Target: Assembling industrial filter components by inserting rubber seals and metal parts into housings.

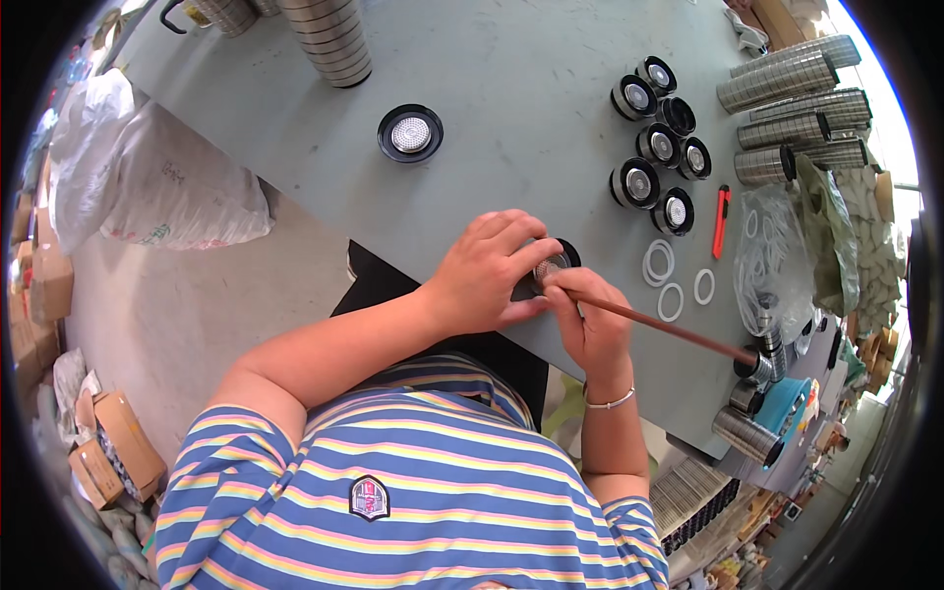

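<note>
At the near edge of the table, my left hand (489, 267) curls its fingers round a black-rimmed round metal strainer cup (567, 254) and steadies it on the tabletop. Between the thumb and fingers of my right hand (596, 320) is a thin brown stick (669, 327). Its near tip meets the inside of the cup, while the long end slants off to the right. My fingers partly cover the cup. Farther off to the left, a similar black-rimmed piece with a perforated metal dome (409, 134) stands alone on the table.
Several black-rimmed cups (659, 145) are grouped right of my hands. Nearby lie white rings (658, 262), a red cutter knife (722, 222) and a clear bag of rings (772, 261). Stacked metal rims (782, 81) line the right side; another stack (328, 37) stands far left.
</note>
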The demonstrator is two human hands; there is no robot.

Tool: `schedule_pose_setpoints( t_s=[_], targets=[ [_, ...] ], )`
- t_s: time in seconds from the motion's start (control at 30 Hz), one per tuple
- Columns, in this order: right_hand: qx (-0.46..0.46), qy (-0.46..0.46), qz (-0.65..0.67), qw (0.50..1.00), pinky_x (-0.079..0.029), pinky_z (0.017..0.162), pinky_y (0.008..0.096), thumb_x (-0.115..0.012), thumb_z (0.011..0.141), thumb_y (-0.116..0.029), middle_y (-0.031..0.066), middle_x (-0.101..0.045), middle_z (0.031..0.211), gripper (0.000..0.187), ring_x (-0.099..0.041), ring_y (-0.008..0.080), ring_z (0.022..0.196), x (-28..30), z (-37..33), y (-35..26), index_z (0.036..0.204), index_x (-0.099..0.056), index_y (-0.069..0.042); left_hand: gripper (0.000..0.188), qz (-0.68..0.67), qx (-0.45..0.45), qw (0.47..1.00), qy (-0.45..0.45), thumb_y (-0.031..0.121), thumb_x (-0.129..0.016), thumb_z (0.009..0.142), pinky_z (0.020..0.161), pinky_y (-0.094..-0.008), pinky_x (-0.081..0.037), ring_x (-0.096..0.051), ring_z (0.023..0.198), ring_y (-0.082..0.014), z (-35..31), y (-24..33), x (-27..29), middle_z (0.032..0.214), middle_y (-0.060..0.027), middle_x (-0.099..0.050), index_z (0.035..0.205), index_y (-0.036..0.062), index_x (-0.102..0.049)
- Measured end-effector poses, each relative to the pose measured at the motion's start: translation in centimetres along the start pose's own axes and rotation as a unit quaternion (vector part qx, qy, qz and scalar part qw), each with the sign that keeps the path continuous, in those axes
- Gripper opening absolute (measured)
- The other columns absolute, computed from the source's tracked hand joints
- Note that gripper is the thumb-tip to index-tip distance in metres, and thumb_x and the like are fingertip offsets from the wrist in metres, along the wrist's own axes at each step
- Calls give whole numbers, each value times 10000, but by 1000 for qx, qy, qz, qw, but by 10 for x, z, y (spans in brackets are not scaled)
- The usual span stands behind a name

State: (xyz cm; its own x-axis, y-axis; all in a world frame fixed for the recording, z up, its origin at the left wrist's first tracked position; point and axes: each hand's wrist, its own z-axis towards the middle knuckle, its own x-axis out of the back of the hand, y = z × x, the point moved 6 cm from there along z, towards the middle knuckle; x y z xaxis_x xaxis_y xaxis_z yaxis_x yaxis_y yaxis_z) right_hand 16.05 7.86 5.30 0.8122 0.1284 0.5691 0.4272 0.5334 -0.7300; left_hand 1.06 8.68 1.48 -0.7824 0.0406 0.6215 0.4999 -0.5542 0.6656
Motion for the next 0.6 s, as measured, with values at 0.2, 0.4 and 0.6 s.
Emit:
schedule_pose_setpoints(
  t_s=[0.2, 0.4, 0.6],
  targets=[
    [-36, 71, -69, 994, -533, 639, 351, -714, 988, -7, 121, -706, 892, 38, -667, 267, 712, 3, 20, 11, 989, -689, 22, 715, -44, 31, 998, 11, 396, -864, 813, 1090, -470, -446, -606, 1223, -333, 0, -4, 3, 1260, -119, -636, 1407, 89, -612],
    [-32, 91, -132, 987, -501, 598, 376, -716, 978, -5, 127, -655, 811, 55, -627, 292, 657, 17, 1, 8, 970, -662, 1, 809, -10, 27, 1000, -9, 449, -860, 817, 1102, -477, -439, -598, 1223, -335, -2, -3, -1, 1266, -123, -630, 1477, 77, -575],
    [-60, 74, -142, 985, -470, 560, 355, -723, 975, -12, 121, -641, 778, 52, -597, 265, 599, 17, -19, -7, 982, -673, 0, 775, -9, 24, 1000, -6, 443, -854, 822, 1100, -477, -439, -597, 1212, -329, -3, -6, -1, 1258, -123, -629, 1453, 71, -601]
  ],
)
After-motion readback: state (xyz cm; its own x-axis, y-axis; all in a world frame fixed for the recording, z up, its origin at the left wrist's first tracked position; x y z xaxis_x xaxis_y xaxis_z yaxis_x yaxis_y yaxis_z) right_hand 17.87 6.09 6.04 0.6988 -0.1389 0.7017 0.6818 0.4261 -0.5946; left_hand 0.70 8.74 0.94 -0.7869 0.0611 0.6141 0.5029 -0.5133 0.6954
